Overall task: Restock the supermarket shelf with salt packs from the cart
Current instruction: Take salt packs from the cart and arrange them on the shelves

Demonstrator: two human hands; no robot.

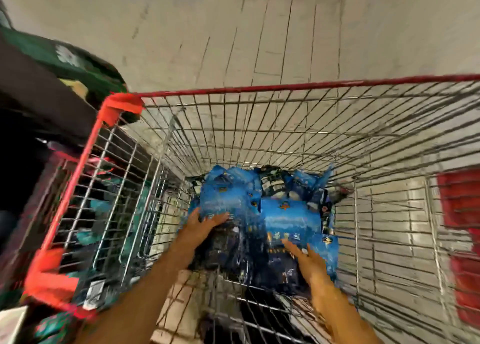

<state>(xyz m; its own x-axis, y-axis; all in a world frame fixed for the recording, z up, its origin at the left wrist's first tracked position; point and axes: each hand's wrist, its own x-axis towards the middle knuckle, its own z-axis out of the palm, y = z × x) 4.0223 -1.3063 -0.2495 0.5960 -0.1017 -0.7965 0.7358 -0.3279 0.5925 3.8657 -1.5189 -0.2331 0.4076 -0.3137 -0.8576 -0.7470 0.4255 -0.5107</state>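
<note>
Reaching down into the wire cart (259, 94), hands apart on the heap of blue salt packs (262, 214) lying straight ahead on its floor, left hand (205, 221) gripping the nearer-left pack's edge, right hand (309, 263) flat-fingered against the right-hand pack.

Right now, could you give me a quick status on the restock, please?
Both hands in cart. Left hand and right hand on blue salt packs, grip unclear. Nothing blocking.
</note>
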